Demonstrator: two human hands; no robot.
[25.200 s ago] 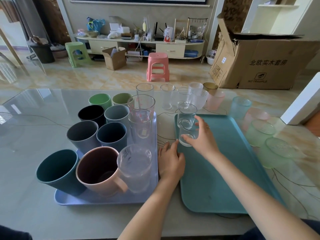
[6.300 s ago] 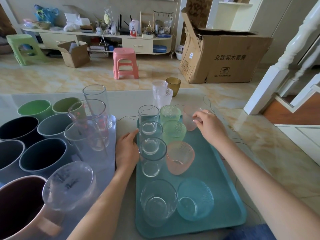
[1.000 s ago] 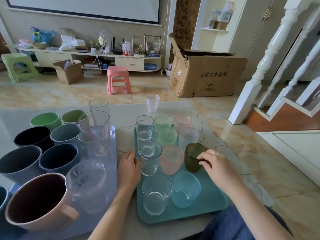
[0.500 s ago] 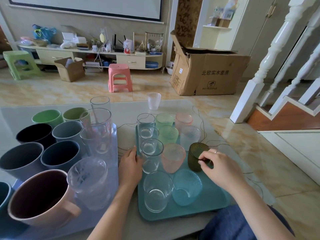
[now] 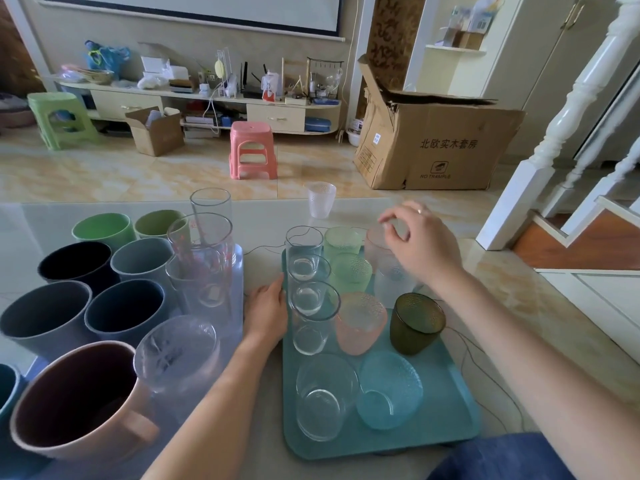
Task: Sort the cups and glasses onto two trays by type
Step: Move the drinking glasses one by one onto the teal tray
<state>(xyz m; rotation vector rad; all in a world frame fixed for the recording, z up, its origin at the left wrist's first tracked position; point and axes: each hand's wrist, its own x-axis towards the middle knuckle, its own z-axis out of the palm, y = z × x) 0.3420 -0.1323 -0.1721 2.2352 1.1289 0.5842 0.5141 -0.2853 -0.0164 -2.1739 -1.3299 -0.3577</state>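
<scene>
While the left hand [image 5: 268, 311] rests with relaxed fingers against the teal tray [image 5: 446, 420]'s left edge, the right hand [image 5: 420, 242] hovers empty, loosely curled, above the far glasses. One frosted glass [image 5: 321, 199] stands alone on the table [image 5: 263, 216], beyond the tray.

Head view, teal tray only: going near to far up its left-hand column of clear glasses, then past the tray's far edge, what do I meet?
Wide clear glass → tall clear glass → second clear glass → farthest clear glass → beyond the teal tray, the lone frosted cup on the table.
</scene>
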